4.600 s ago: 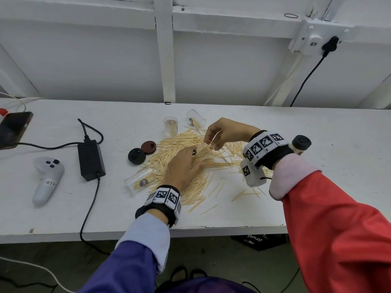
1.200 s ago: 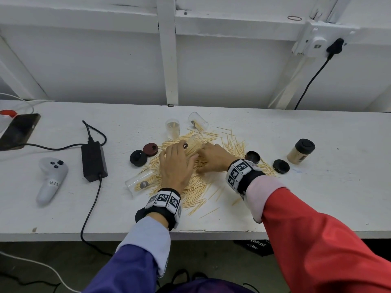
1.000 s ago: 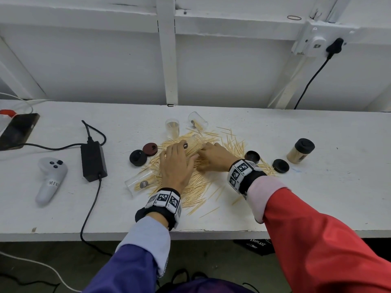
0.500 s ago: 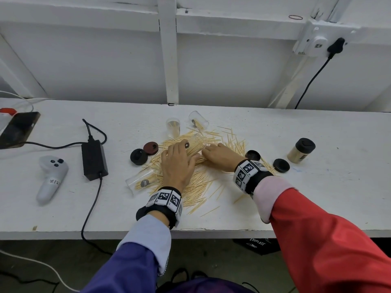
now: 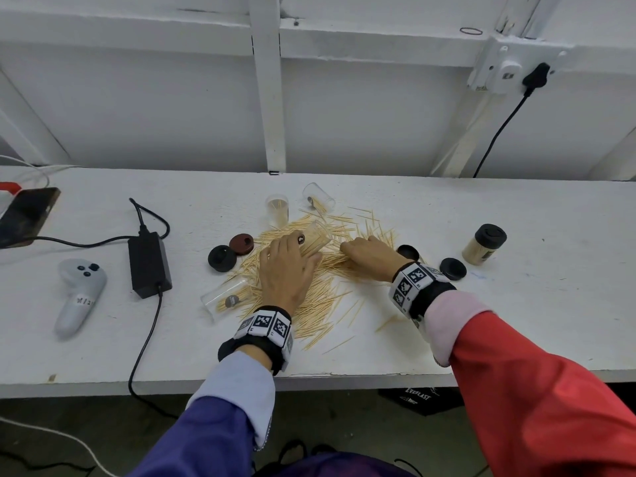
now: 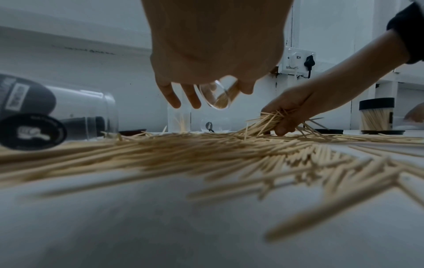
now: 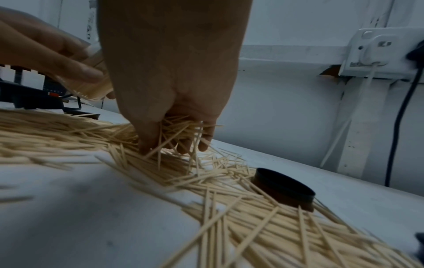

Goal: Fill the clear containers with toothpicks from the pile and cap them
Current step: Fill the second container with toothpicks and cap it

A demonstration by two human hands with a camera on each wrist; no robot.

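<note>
Gripping toothpicks (image 7: 176, 130), right hand (image 5: 371, 258), beside container (image 5: 315, 237)

Right hand (image 5: 370, 256) now down, clutching toothpicks (image 7: 181, 130).

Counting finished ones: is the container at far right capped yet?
Capped. The container stands upright, packed with toothpicks, a black cap on top.

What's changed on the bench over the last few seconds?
The right hand, raised with a pinch of toothpicks 4.6 s ago, has come down onto the pile and now gathers a bunch in its curled fingers. The left hand holds the tilted clear container as before. The caps, lying containers and capped jar stayed put.
</note>
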